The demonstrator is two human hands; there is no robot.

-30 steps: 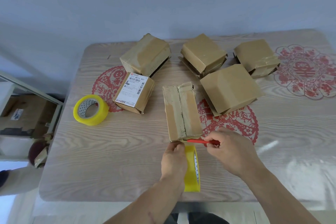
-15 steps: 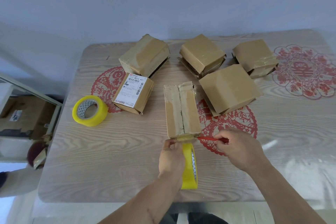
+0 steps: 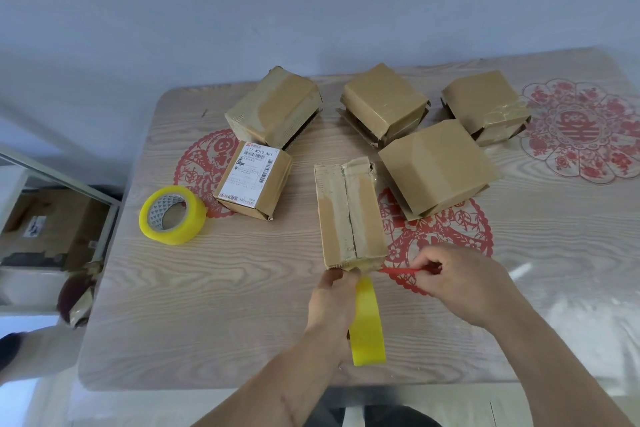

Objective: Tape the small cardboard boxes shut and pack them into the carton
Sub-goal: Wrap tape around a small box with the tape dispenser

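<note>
Left hand [image 3: 334, 302] grips a yellow tape roll [image 3: 367, 322] at the near end of the centre box [image 3: 349, 215], apparently keeping the strip taut. Right hand [image 3: 460, 284] pinches a red cutter [image 3: 401, 270] beside the strip, likely to sever it. Count: 6 small boxes, 2 rolls (spare roll [image 3: 172, 215] lies left). No carton identifiable on the table [image 3: 207, 305].

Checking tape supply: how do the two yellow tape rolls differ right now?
The tape roll on the table lies flat on its side at the left, untouched, its core showing. The tape roll in the left hand stands on edge near the table's front, gripped by the left hand, its strip running to the box. Both are yellow.
</note>
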